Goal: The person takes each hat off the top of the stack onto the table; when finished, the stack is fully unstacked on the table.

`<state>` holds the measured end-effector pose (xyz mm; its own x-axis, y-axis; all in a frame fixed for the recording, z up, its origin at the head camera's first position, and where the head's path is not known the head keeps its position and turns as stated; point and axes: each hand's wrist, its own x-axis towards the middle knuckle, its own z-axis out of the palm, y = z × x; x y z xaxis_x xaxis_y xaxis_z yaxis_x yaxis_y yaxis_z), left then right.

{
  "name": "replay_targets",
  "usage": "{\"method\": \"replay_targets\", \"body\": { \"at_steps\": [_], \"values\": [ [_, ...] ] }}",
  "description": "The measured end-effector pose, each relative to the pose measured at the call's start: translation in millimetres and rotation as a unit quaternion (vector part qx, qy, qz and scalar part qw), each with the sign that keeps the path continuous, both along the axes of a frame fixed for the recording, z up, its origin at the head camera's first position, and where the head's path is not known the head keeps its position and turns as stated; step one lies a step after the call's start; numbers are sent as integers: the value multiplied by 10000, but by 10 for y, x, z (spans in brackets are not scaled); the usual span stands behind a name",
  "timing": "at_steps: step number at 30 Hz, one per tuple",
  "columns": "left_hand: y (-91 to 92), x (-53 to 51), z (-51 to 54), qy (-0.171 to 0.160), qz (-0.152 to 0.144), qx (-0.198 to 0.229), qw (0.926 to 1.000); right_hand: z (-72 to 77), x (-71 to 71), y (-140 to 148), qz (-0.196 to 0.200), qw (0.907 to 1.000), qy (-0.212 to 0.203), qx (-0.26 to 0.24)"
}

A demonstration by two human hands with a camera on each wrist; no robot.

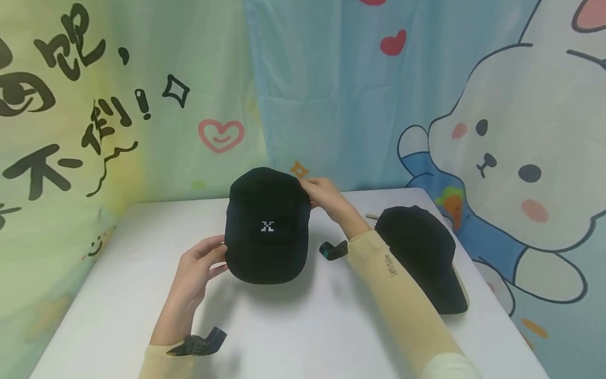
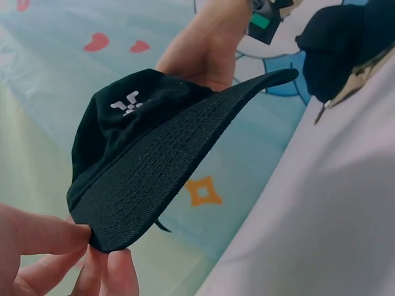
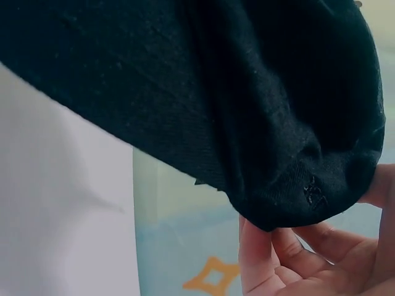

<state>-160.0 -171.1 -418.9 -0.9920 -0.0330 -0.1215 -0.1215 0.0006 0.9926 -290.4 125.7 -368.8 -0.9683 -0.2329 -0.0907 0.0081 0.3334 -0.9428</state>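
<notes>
A black baseball cap (image 1: pixel 267 226) with a small white emblem on its front is held up above the white table, brim toward the camera. My left hand (image 1: pixel 201 266) pinches the brim's corner between thumb and fingers, plain in the left wrist view, where the cap (image 2: pixel 142 142) shows its stitched brim. At the cap's far right side, my right hand (image 1: pixel 326 197) grips the edge of the crown. In the right wrist view the right-hand fingers (image 3: pixel 256 253) curl at the crown's rim, and part of that hand lies behind the fabric.
A second dark cap (image 1: pixel 416 252) lies on the right of the white table (image 1: pixel 293 337), beside my right forearm. A thin stick-like piece (image 1: pixel 372 216) shows near it. Behind the table hangs a printed curtain (image 1: pixel 326 105). Each wrist wears a dark camera mount.
</notes>
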Motion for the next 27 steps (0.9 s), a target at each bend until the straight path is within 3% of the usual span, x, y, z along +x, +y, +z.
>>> {"method": "replay_targets", "body": {
  "at_steps": [12, 27],
  "values": [
    [-330, 102, -66, -54, 420, -114, 9990, -66, 8, -411, 100, 9999, 26, -113],
    [-551, 212, -143, -289, 817, -189, 9961, -226, 53, -736, 70, 9993, 37, -360]
  ]
}}
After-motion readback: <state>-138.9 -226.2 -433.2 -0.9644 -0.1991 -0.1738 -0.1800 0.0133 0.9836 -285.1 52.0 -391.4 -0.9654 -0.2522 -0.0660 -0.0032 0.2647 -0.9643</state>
